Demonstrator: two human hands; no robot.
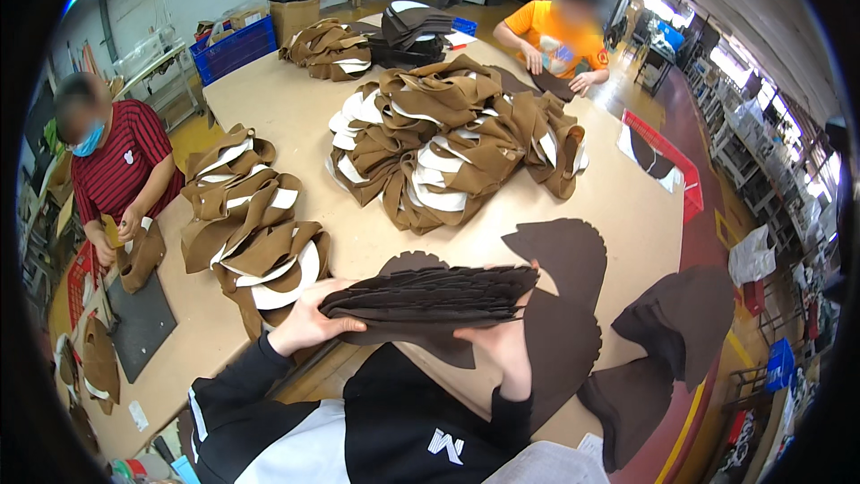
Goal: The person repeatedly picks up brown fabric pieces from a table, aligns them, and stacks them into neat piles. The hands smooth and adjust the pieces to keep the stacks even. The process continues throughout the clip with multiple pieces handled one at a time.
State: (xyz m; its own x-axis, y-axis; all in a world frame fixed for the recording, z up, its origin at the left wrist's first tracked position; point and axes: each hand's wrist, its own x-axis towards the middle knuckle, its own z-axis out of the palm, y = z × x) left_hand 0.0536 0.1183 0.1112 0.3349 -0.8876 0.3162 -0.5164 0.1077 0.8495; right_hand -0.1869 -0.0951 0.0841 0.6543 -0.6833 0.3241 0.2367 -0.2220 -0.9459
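Your left hand (305,323) and right hand (502,341) grip opposite ends of a dark brown stack (430,298) held flat above the near edge of the table (296,116), though the stack hides most of your fingers. Just right of the stack lie dark cut pieces (560,255), some cut off at the table's edge. Beyond the stack, tan piles (448,139) cover the table, two people work at its sides, and the workshop around it blurs.

Thick stack of dark brown scallop-edged flat cut pieces (434,296), horizontal, fanned slightly, above the table edge.
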